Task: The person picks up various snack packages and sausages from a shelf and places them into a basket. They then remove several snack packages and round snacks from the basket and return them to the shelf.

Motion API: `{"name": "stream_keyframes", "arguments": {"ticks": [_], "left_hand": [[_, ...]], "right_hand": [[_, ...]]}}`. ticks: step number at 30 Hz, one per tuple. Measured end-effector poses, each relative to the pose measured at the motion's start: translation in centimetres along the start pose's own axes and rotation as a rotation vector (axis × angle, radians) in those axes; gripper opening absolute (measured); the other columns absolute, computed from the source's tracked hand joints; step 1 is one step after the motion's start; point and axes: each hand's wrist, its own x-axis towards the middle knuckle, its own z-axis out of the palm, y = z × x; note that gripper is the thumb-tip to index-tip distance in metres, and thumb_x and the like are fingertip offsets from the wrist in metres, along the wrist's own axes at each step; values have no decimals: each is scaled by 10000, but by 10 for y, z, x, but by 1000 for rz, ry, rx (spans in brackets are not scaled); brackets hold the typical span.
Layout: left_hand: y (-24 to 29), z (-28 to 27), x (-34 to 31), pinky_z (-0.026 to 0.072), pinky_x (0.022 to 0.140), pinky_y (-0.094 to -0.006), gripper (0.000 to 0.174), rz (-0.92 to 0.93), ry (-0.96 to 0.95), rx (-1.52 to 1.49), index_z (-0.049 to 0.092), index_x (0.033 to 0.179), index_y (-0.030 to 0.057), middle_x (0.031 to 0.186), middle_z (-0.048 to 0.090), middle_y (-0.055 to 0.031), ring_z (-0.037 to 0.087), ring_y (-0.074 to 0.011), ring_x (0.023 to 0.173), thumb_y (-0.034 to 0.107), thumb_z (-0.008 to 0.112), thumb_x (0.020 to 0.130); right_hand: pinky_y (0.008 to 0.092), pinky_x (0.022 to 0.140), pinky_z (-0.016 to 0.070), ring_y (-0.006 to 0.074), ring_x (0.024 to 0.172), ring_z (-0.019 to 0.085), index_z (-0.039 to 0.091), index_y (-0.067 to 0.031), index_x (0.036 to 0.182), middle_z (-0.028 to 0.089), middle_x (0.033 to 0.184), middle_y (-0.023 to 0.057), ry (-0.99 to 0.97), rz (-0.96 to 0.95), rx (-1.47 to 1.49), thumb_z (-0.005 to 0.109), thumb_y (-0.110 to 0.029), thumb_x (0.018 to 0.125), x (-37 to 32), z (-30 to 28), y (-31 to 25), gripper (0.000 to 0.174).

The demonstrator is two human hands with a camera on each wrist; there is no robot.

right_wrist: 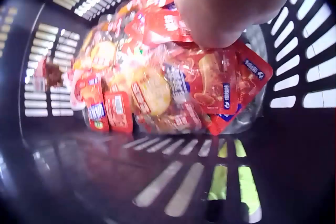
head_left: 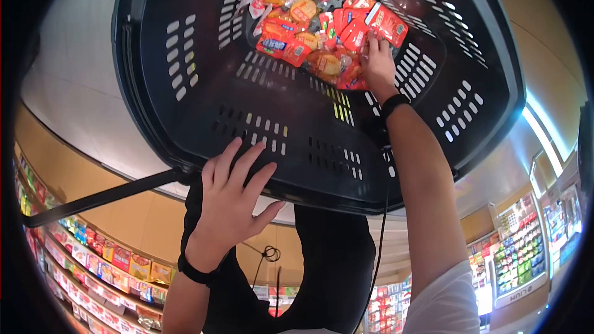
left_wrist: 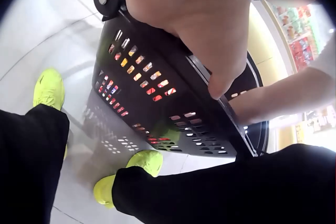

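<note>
While left hand [head_left: 232, 195] is resting outspread on black slotted plastic basket [head_left: 207, 93], near side, right hand [head_left: 378, 65] is touching glossy red packets [head_left: 355, 36], grip unclear.

My right hand [head_left: 378, 65] deep in basket [head_left: 213, 80], at right end of the packet heap [head_left: 303, 10]; most packets left of it. My left hand [head_left: 232, 195] over the near rim; handle [head_left: 102, 198] to its left, shelved goods [head_left: 119, 256] farther left.
</note>
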Motion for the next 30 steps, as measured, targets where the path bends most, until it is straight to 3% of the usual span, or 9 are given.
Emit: {"name": "stream_keyframes", "arguments": {"ticks": [2,5,14,16,18,21,24,28,30], "left_hand": [[0,0,1,246,963,-488,498,6,41,-37,590,1077,99,1292,472,-88,352,-336,1245,349,713,664],[3,-5,1,260,954,-483,503,32,120,-99,594,1061,94,1256,500,-92,381,-330,1224,346,733,649],[1,-24,9,345,939,-440,453,52,67,-150,572,1098,35,1141,563,-143,476,-322,1141,281,699,739],[4,-32,25,416,890,-453,500,-196,117,-534,543,1157,-3,1080,588,-196,548,-343,1053,288,684,776],[0,-31,42,502,783,-406,534,-167,214,-488,507,1206,-28,1063,597,-225,628,-299,924,254,691,793],[-14,-27,67,530,637,-258,422,-444,-67,-1244,524,1184,-29,967,651,-183,657,-154,779,107,666,811],[-47,-12,76,524,617,-276,327,-451,-130,-853,569,1121,-18,819,674,-149,663,-154,736,75,644,817],[-47,-18,76,508,630,-361,253,-381,-2,-532,590,1007,-6,737,646,-168,651,-299,675,68,626,767],[-47,-16,77,503,648,-386,258,-356,-10,-505,573,999,-1,737,632,-182,626,-359,696,77,610,756]], "right_hand": [[366,740,509,281,813,616,550,-105,1160,583,947,100,209,-27,227,607,-134,844,-11,6,13,323],[250,713,487,97,834,585,546,16,1126,616,970,45,-72,407,1522,596,-121,892,-34,-53,-15,276],[343,937,453,210,1079,551,392,-27,1299,524,1224,107,-355,439,2015,444,-189,964,-62,-167,-74,376],[327,910,475,201,1046,569,459,-19,1244,554,1183,100,-393,431,1999,487,-173,946,-60,-173,-88,337],[314,846,514,188,991,594,543,-26,1152,586,1125,89,-794,151,1635,548,-173,917,-57,-171,-99,277],[311,733,554,199,885,637,567,-21,1123,626,1006,98,-1036,108,1354,533,-302,924,-52,-162,-146,346],[334,766,541,236,860,650,562,8,1087,620,1029,129,-1246,232,1159,449,-510,915,-19,-140,-154,558],[397,935,441,345,1081,553,474,9,1240,542,1211,210,-454,-73,100,479,-311,915,46,-91,-136,456],[394,1003,367,327,1197,440,405,-59,1307,426,1328,169,-344,-174,-35,493,-263,889,74,-56,-134,474]]}}
